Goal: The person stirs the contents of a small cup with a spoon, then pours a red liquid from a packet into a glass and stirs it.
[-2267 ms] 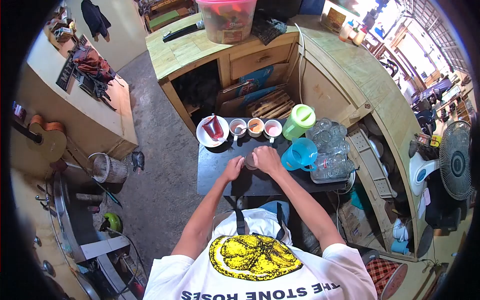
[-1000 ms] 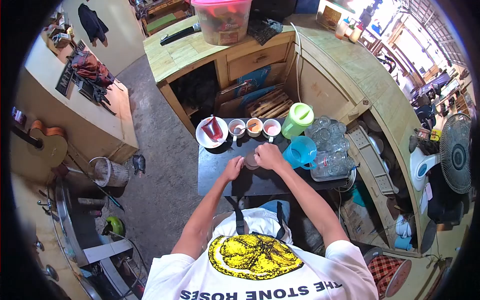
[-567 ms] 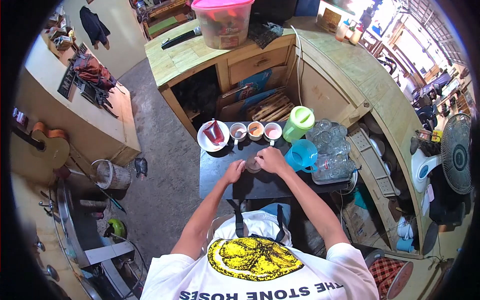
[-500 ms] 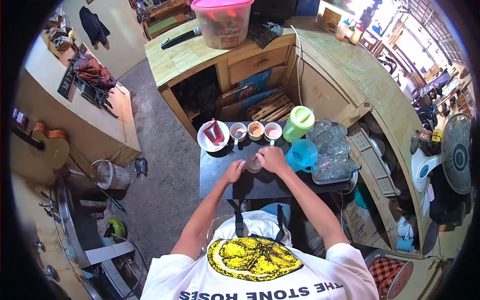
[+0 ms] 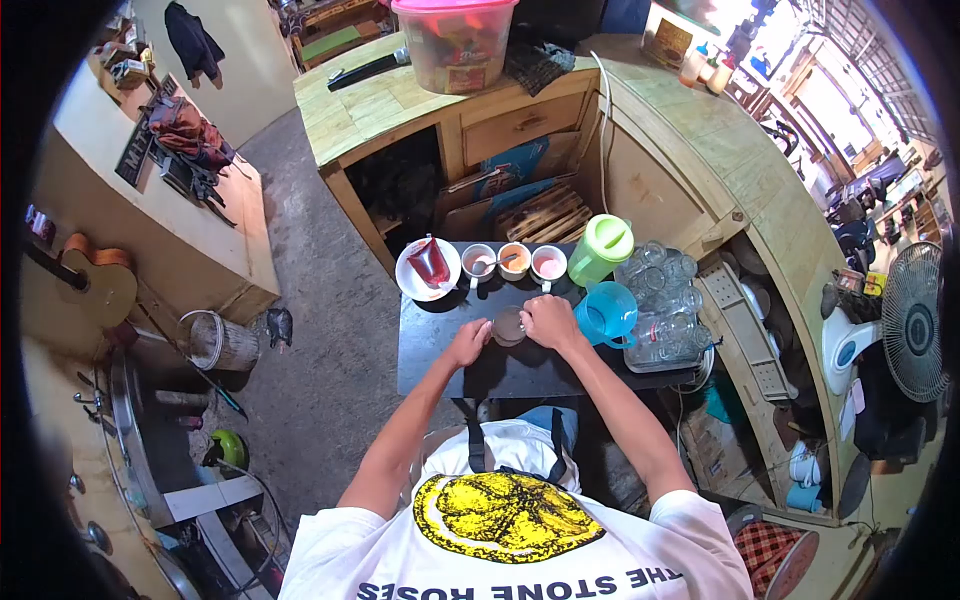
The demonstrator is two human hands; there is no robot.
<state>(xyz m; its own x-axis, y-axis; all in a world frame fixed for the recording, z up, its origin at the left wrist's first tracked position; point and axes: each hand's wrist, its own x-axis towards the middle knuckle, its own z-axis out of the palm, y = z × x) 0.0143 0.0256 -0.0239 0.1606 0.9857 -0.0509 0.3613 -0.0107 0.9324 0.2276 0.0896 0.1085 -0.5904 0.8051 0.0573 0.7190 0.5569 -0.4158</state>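
Note:
A clear glass mug [image 5: 508, 327] stands on the dark table [image 5: 430, 375] between my hands. My right hand [image 5: 549, 321] is closed at its right side, seemingly round the handle. My left hand [image 5: 469, 343] has its fingers curled together close to the mug's left side; what they hold, if anything, is hidden. Beyond my hands are a white bowl [image 5: 408, 275] with a bag of red liquid [image 5: 429, 264] and three white cups: one with a spoon [image 5: 480, 282], one with orange contents [image 5: 514, 263], one with pink contents [image 5: 549, 265].
A green lidded pitcher [image 5: 603, 248] and a blue pitcher [image 5: 606, 313] stand right of my right hand. Farther right, a tray holds several glass mugs [image 5: 665, 300]. A wooden counter [image 5: 660, 170] curves behind the table. A fan [image 5: 912, 320] stands far right.
The view has shifted slightly. My right hand has its fingers curled more tightly beside the glass mug. My left hand and the mug stay in nearly the same place.

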